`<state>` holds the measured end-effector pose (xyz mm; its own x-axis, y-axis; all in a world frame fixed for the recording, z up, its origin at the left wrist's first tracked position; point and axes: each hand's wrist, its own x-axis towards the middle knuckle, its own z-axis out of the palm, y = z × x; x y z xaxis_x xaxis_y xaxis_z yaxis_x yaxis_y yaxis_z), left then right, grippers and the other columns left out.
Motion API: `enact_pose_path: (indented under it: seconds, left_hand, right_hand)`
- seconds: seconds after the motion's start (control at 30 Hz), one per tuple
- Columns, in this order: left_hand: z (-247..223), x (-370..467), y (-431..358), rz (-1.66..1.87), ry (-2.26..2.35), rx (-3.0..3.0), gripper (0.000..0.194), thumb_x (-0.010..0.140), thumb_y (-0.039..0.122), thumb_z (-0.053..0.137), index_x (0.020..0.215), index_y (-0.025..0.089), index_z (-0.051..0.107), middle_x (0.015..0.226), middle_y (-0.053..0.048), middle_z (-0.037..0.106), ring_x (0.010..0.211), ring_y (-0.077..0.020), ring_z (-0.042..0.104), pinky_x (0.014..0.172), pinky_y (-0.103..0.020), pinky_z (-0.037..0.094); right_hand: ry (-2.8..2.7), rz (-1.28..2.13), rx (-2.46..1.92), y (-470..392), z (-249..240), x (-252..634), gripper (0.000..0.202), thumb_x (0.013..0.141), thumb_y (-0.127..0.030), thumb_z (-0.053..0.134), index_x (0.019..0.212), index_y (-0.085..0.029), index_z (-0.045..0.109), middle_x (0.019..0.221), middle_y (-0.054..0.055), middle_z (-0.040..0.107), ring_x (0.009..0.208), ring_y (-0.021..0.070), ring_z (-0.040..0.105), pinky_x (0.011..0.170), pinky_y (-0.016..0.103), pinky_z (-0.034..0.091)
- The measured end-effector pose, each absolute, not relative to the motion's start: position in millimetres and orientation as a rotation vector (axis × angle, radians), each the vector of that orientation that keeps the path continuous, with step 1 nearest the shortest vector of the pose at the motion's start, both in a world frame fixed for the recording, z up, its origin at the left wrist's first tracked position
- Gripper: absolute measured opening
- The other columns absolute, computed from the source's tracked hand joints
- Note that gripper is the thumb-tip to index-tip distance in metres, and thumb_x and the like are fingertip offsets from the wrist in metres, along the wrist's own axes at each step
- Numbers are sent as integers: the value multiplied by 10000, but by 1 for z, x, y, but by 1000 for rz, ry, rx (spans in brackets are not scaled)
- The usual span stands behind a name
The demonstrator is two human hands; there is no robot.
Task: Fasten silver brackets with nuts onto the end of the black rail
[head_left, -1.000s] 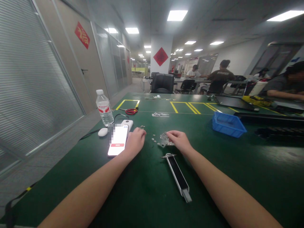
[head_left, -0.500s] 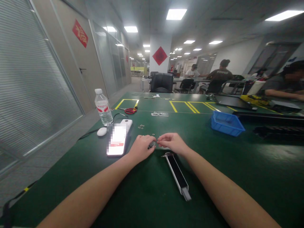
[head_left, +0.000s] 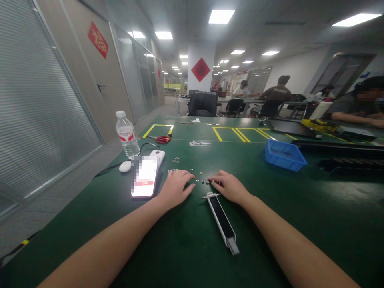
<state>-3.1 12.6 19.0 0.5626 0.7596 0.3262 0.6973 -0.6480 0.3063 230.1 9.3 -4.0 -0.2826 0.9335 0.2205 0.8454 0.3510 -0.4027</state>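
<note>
My left hand (head_left: 176, 187) rests on the green table (head_left: 186, 240) with thumb and fingers apart, holding nothing. Several small metal rings (head_left: 203, 181), perhaps nuts or washers, lie between my two hands. My right hand (head_left: 230, 187) is low over the table, its fingertips beside or touching the nearest ring, thumb and forefinger parted. Just below it lies a long, narrow white-framed tool (head_left: 222, 219) with a black inset, a thin crosspiece at its far end and a grey tip at the near end. A small pale metal piece (head_left: 172, 171) shows partly behind my left fingers.
Left of my hand are a lit phone (head_left: 145, 178), a white oval object (head_left: 125, 166) and a water bottle (head_left: 127, 136). Red-handled scissors (head_left: 163, 139) and another ring cluster (head_left: 176, 159) lie farther back. A blue bin (head_left: 285, 156) stands right; a person sits beyond it.
My hands have moved apart from their meeting point, and their fingers have loosened. Small rings that were covered by the fingers now show on the table between them.
</note>
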Motion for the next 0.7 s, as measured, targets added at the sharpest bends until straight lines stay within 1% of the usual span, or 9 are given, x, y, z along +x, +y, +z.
enact_pose_path:
  seconds: [0.07,0.13,0.23,0.3,0.43,0.57,0.7]
  left_hand:
    - [20,4,1,616,1137,2622,245,873,323,499,1067,214,602,1084,-46,637,1054,-222,531,917,-385,351]
    - [20,11,-8,557,1060,2603,248,876,335,500,1069,219,604,1004,-35,655,979,-211,555,880,-370,360]
    - [16,18,-14,522,965,2615,223,888,304,490,1062,243,617,938,-21,663,919,-199,565,841,-354,353]
    - [12,21,-14,530,959,2620,218,899,284,471,1049,251,627,929,-24,666,912,-200,563,835,-352,343]
    - [10,19,-11,525,964,2643,231,912,267,447,1053,258,631,971,-29,668,926,-204,560,836,-356,333]
    - [11,11,-7,519,1005,2654,220,903,232,466,1045,262,631,977,-16,668,929,-197,563,834,-352,326]
    - [11,3,-4,524,1045,2638,232,898,199,471,1059,271,622,989,1,660,943,-192,559,839,-350,315]
  right_hand:
    - [-2205,289,-1567,11,-3,229,231,829,-231,552,995,-234,712,864,49,604,782,156,575,716,252,418]
    - [-2174,303,-1602,12,-2,228,173,813,-221,575,908,-213,719,821,42,604,746,152,565,692,248,412]
    - [-2125,309,-1663,13,-2,228,85,782,-191,601,773,-172,684,756,39,589,687,150,537,642,251,394]
    - [-2103,310,-1680,12,-3,228,61,767,-177,607,731,-157,651,730,41,579,672,154,526,625,255,384]
    - [-2080,348,-1654,10,-2,230,65,770,-161,580,716,-163,617,716,31,589,661,146,526,619,253,383]
    - [-2037,437,-1620,3,3,230,94,791,-199,546,719,-177,602,654,1,604,601,127,540,583,236,401]
    - [-1825,793,-1542,-5,5,227,70,761,-189,562,737,-162,622,607,-8,615,536,117,553,548,233,432]
